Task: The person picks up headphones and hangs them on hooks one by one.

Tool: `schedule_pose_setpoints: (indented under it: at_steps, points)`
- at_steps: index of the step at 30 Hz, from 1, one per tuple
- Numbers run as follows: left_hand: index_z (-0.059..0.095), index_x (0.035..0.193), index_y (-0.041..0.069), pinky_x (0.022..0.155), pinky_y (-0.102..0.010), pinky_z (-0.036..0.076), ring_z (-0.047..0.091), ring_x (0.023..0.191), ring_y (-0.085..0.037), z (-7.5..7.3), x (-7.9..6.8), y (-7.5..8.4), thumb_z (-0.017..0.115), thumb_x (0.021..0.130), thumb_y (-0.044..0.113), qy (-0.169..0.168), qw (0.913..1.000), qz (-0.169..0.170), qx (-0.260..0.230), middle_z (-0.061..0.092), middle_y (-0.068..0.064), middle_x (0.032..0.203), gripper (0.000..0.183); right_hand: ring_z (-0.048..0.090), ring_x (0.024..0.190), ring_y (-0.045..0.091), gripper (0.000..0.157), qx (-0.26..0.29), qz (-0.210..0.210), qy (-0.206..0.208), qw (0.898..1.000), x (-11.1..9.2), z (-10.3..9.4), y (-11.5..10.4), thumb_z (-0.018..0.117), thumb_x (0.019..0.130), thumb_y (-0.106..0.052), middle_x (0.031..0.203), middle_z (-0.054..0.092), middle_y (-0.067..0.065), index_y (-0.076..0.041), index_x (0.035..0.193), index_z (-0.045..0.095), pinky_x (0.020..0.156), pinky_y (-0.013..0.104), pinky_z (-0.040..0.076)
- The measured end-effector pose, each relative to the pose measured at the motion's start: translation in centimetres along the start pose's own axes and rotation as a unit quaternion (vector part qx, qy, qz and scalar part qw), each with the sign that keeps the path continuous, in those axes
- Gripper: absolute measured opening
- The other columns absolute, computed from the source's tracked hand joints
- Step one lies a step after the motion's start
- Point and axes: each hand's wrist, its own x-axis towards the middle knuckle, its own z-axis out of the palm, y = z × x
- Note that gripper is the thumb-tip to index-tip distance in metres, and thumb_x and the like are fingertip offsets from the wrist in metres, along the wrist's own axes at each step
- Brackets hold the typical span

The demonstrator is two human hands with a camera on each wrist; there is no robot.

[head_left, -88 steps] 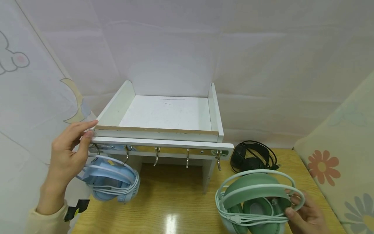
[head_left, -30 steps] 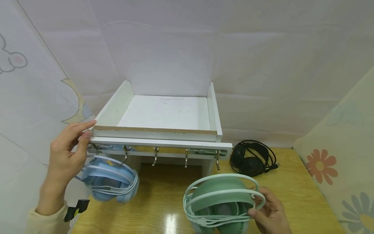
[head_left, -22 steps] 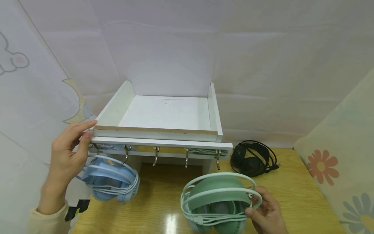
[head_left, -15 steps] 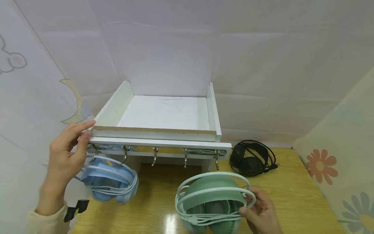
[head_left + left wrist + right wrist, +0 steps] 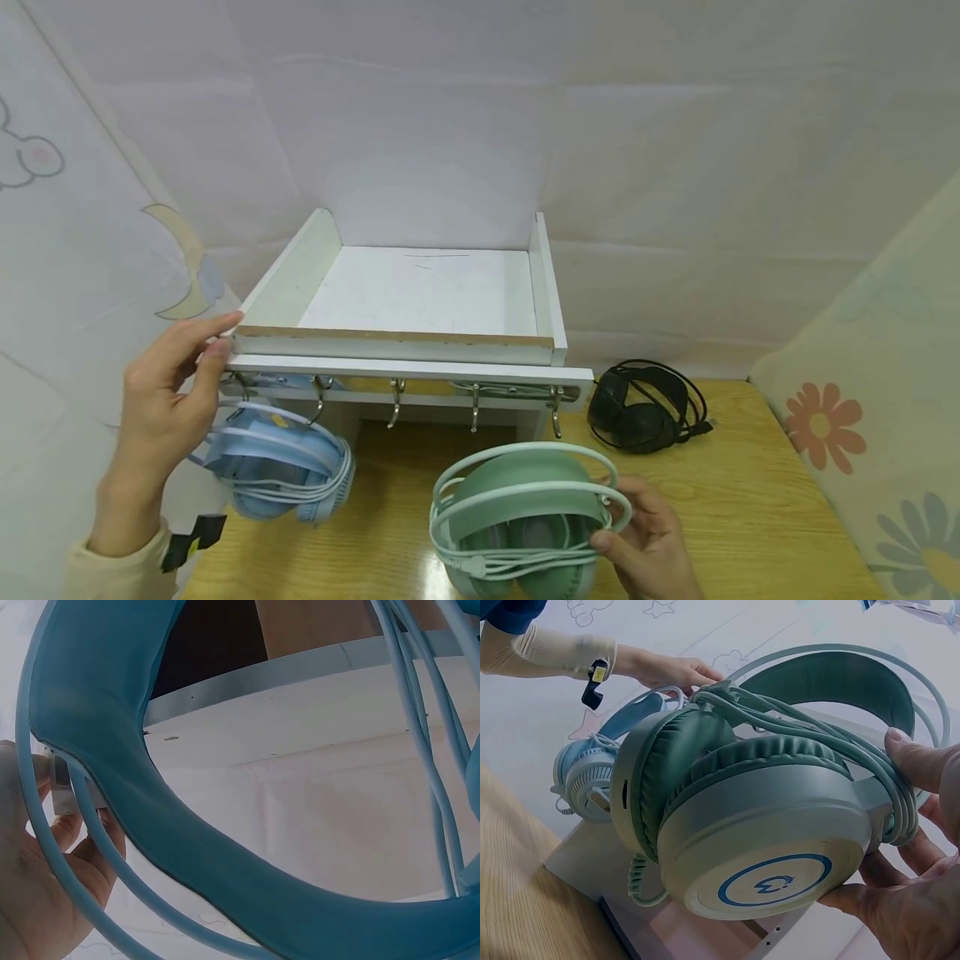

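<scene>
My right hand (image 5: 648,542) grips a pair of green headphones (image 5: 525,500) by the right side of the headband, in front of the white shelf (image 5: 397,346). Their cord is wound around the ear cups, as the right wrist view shows with the round logo on one cup. Thumb and fingers of my left hand (image 5: 168,392) hold the left front corner of the shelf. Below that hand, blue headphones (image 5: 281,467) with a wound cord hang from the leftmost hook. In the left wrist view their blue headband (image 5: 172,802) covers part of the left hand.
Several metal hooks (image 5: 396,404) line the rail under the shelf's front edge. Black headphones (image 5: 641,408) with a cable lie on the wooden table (image 5: 750,508) behind and to the right. A pale fabric backdrop (image 5: 660,208) stands behind the shelf.
My right hand has carried the green headphones leftward, from near the black headphones to in front of the right half of the hook rail. My left hand has stayed at the shelf corner.
</scene>
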Motion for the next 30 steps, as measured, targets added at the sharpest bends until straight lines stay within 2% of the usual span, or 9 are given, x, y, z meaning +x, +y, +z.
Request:
schedule_pose_setpoints:
  at_steps: [8, 15, 20, 26, 30]
  points:
    - [0.068, 0.117, -0.012, 0.076, -0.005, 0.045, 0.053, 0.080, -0.001, 0.0, -0.1, 0.0, 0.058, 0.095, -0.004, 0.001, 1.0000, -0.002, 0.001, 0.064, -0.005, 0.092, 0.024, 0.060, 0.118, 0.021, 0.052, 0.008, 0.000, 0.005, 1.000, 0.2, 0.7, 0.6, 0.049, 0.087, 0.028, 0.135, 0.058, 0.015, 0.010, 0.136, 0.047, 0.096, 0.032, 0.053]
    - [0.068, 0.116, -0.012, 0.076, -0.005, 0.045, 0.053, 0.080, -0.001, 0.0, 0.0, -0.1, 0.059, 0.095, -0.003, 0.006, 1.0000, 0.003, -0.004, 0.064, -0.005, 0.090, 0.024, 0.060, 0.116, 0.018, 0.050, 0.016, 0.028, 0.023, 0.999, 0.4, 1.6, 0.9, 0.048, 0.090, 0.026, 0.132, 0.059, 0.010, 0.006, 0.136, 0.049, 0.096, 0.032, 0.053]
    - [0.068, 0.116, -0.012, 0.075, -0.005, 0.044, 0.052, 0.079, -0.001, 0.0, 0.0, -0.1, 0.059, 0.095, -0.003, 0.002, 1.0000, 0.004, 0.002, 0.064, -0.005, 0.089, 0.024, 0.060, 0.115, 0.019, 0.049, 0.006, 0.005, 0.006, 1.000, 0.8, 2.2, 1.7, 0.050, 0.089, 0.026, 0.131, 0.059, 0.012, 0.010, 0.134, 0.048, 0.094, 0.032, 0.054]
    - [0.068, 0.116, -0.012, 0.076, -0.005, 0.045, 0.053, 0.079, -0.001, 0.0, 0.0, 0.0, 0.058, 0.095, -0.004, 0.002, 1.0000, 0.000, 0.003, 0.065, -0.006, 0.091, 0.024, 0.061, 0.115, 0.018, 0.047, 0.009, 0.008, -0.002, 1.000, 1.0, 3.0, 2.5, 0.051, 0.090, 0.024, 0.128, 0.061, 0.012, 0.009, 0.134, 0.048, 0.094, 0.032, 0.054]
    - [0.068, 0.116, -0.012, 0.076, -0.005, 0.045, 0.054, 0.080, -0.001, 0.0, 0.0, 0.0, 0.058, 0.095, -0.004, 0.001, 1.0000, -0.003, 0.003, 0.065, -0.005, 0.092, 0.025, 0.062, 0.113, 0.017, 0.048, -0.003, -0.004, -0.002, 1.000, 1.1, 3.2, 3.0, 0.053, 0.087, 0.026, 0.128, 0.061, 0.011, 0.009, 0.133, 0.049, 0.093, 0.030, 0.054]
